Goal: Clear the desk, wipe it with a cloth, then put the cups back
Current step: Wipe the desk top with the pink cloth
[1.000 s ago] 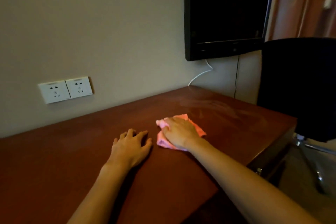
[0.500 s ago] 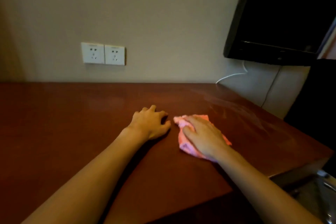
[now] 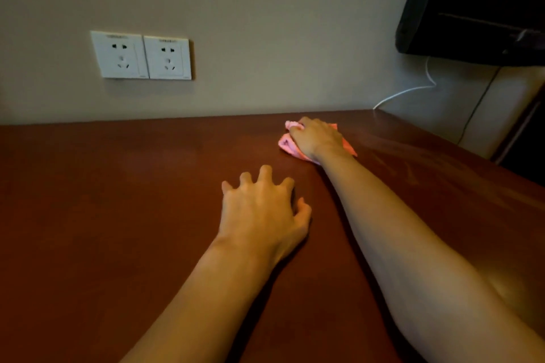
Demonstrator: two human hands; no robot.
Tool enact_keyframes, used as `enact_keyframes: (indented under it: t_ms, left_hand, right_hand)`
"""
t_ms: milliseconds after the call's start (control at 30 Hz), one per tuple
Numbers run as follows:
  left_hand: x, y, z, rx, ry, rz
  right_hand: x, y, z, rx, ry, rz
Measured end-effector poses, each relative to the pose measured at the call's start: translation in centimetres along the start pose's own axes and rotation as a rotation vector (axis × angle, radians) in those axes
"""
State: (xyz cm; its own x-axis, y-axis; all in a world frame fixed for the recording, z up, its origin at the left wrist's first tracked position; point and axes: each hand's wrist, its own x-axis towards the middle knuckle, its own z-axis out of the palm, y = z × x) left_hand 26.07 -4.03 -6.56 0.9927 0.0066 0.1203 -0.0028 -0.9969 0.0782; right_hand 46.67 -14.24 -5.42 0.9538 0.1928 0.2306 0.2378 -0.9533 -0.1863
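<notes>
A dark reddish-brown desk (image 3: 118, 215) fills the lower view. My right hand (image 3: 317, 137) presses a crumpled pink cloth (image 3: 287, 144) flat on the desk near its back edge, close to the wall. My left hand (image 3: 262, 212) rests palm down on the desk, fingers spread, nearer to me and left of the right forearm. It holds nothing. No cups are in view.
Two white wall sockets (image 3: 141, 55) sit above the desk at the left. A black wall-mounted screen (image 3: 477, 3) hangs at the upper right, with a white cable (image 3: 407, 91) running down to the desk's back right corner. The desk's right edge (image 3: 472, 153) drops off.
My right hand has pushed the pink cloth away from me toward the wall. The left hand has stayed on the desk. The view has turned left and moved closer.
</notes>
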Motion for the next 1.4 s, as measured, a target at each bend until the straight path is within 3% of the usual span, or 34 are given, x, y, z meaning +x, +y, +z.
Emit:
enact_keyframes:
  t_ms: [100,300,667,900,1067,1400]
  left_hand:
    - [-0.1,0.0,-0.1,-0.004,0.045,-0.008]
    - [-1.0,-0.1,0.4,-0.040,0.038,-0.025]
    - [-0.5,0.0,-2.1,0.027,-0.142,0.011]
    - [4.7,1.3,-1.0,0.152,0.043,0.042]
    - [8.0,0.4,0.9,-0.037,-0.088,0.033]
    - [8.4,0.4,1.2,-0.193,-0.042,0.012]
  right_hand:
    - [-1.0,0.3,0.1,-0.021,-0.062,-0.050]
    - [-10.3,1.5,-1.4,0.111,-0.011,-0.082]
    - [-28.7,3.7,-4.4,0.172,0.049,-0.220]
    - [-19.5,4.5,-2.0,0.075,0.124,-0.102]
    - [-9.2,5.6,-0.1,0.009,0.095,-0.097]
    - [12.3,5.0,3.4,-0.157,0.049,-0.086]
